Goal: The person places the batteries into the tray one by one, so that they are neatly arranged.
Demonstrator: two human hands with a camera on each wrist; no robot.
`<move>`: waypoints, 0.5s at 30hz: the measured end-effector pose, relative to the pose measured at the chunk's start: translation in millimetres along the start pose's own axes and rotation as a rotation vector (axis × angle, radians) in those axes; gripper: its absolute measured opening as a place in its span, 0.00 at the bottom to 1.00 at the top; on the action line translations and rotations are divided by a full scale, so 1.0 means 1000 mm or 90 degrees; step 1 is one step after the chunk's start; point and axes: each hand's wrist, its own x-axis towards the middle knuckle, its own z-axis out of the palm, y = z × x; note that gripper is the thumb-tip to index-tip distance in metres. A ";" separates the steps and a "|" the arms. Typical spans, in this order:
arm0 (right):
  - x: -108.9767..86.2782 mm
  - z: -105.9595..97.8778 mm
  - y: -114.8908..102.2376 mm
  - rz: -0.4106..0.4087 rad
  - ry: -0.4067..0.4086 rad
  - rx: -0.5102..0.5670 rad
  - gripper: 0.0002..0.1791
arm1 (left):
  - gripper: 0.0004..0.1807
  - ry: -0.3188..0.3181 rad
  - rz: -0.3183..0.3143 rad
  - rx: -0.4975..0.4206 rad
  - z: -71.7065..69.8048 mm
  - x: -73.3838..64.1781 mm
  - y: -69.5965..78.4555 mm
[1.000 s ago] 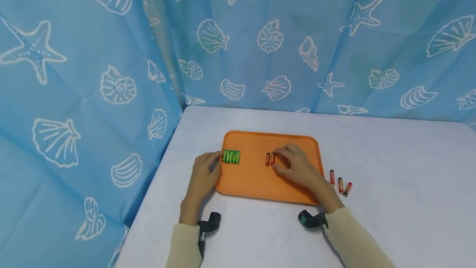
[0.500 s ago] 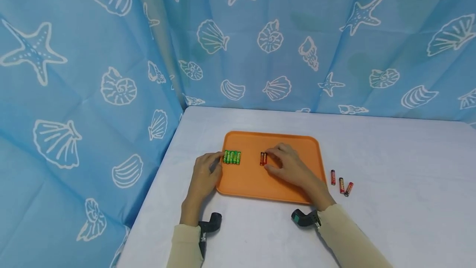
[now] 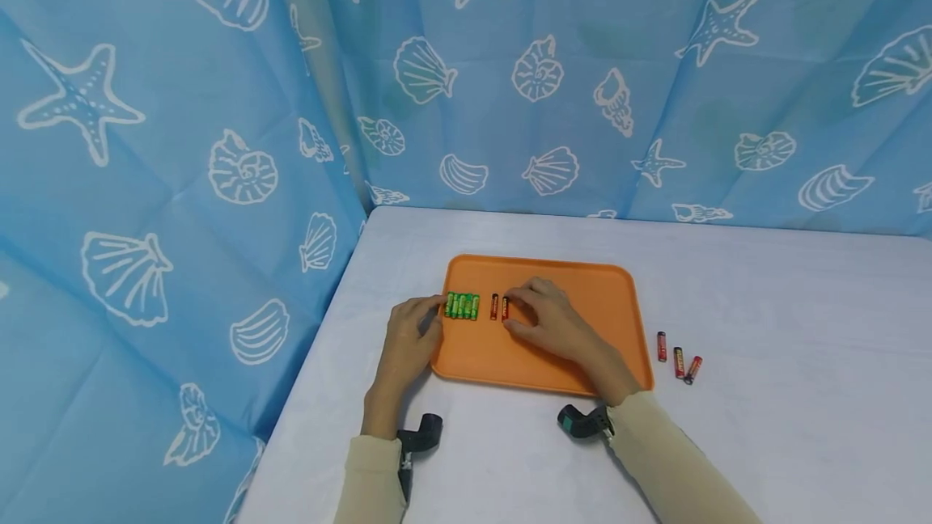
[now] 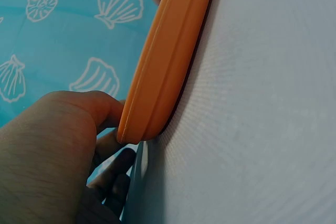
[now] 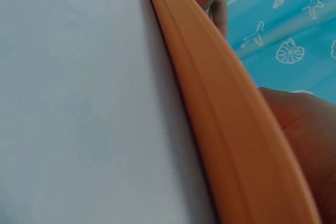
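Observation:
On the orange tray point(image 3: 480, 354), several green batteries point(image 3: 462, 306) stand side by side in a row at the left end. Just right of them lies a red battery point(image 3: 493, 307), with a gap between. My right hand point(image 3: 549, 322) pinches a second red battery point(image 3: 506, 310) at its two ends between thumb and index finger. At the tray's left rim, my left hand point(image 3: 411, 338) holds the edge, its index fingertip close to the green row. In the left wrist view the thumb of the left hand point(image 4: 73, 114) meets the rim; the batteries are hidden in both wrist views.
Three more red batteries, one of them a middle battery point(image 3: 679, 362), lie on the white table point(image 3: 794, 370) right of the tray. A blue curtain point(image 3: 495, 128) with shell patterns hangs behind and to the left.
My right hand has moved left across the tray with the red battery. The other red battery has shifted left too, nearer the green row. My left hand stays at the rim.

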 end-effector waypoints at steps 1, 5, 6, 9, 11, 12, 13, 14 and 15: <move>0.001 0.001 -0.001 -0.001 0.000 -0.001 0.25 | 0.18 -0.002 0.000 0.000 0.000 0.000 0.000; 0.004 0.004 -0.005 -0.010 0.003 0.003 0.25 | 0.18 -0.003 -0.004 0.006 0.001 0.000 0.000; 0.005 0.005 -0.006 -0.011 0.003 0.003 0.25 | 0.18 -0.003 -0.006 0.006 0.001 0.000 0.000; 0.008 0.008 -0.010 -0.005 0.005 0.002 0.25 | 0.18 -0.002 -0.008 0.009 0.001 0.000 0.000; 0.010 0.010 -0.011 -0.001 0.007 -0.003 0.25 | 0.19 -0.002 -0.008 0.012 0.001 0.001 0.000; 0.011 0.011 -0.011 0.001 0.008 -0.004 0.25 | 0.19 -0.002 -0.009 0.013 0.001 0.001 0.000; 0.011 0.012 -0.012 0.003 0.009 -0.003 0.25 | 0.19 -0.002 -0.009 0.015 0.001 0.001 0.000; 0.012 0.013 -0.013 0.004 0.009 -0.004 0.25 | 0.19 -0.003 -0.009 0.018 0.001 0.001 0.000; 0.013 0.013 -0.014 0.004 0.009 -0.003 0.25 | 0.19 -0.003 -0.010 0.019 0.001 0.001 0.000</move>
